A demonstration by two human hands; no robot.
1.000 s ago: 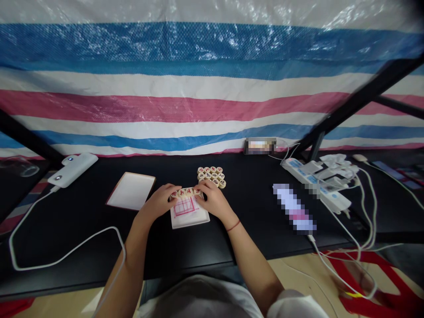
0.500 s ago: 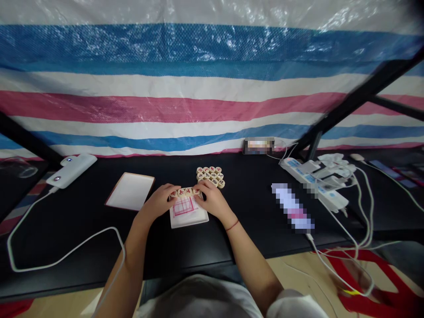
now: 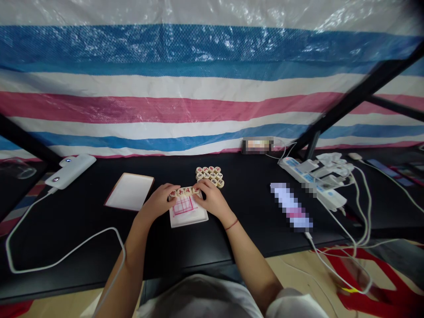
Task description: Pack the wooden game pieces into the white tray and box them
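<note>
Your left hand [image 3: 161, 201] and right hand [image 3: 214, 199] pinch a row of pieces [image 3: 184, 191] by its ends at the white box [image 3: 199, 215], between the desk's [image 3: 251, 221] front and back edges; uneven squeezing could buckle the row.

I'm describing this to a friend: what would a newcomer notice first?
A striped sheet fills the background behind the black table. Nearer, the left hand and right hand hold a row of marked pieces at the far edge of a white box. Beyond the right hand sit more pieces.
</note>
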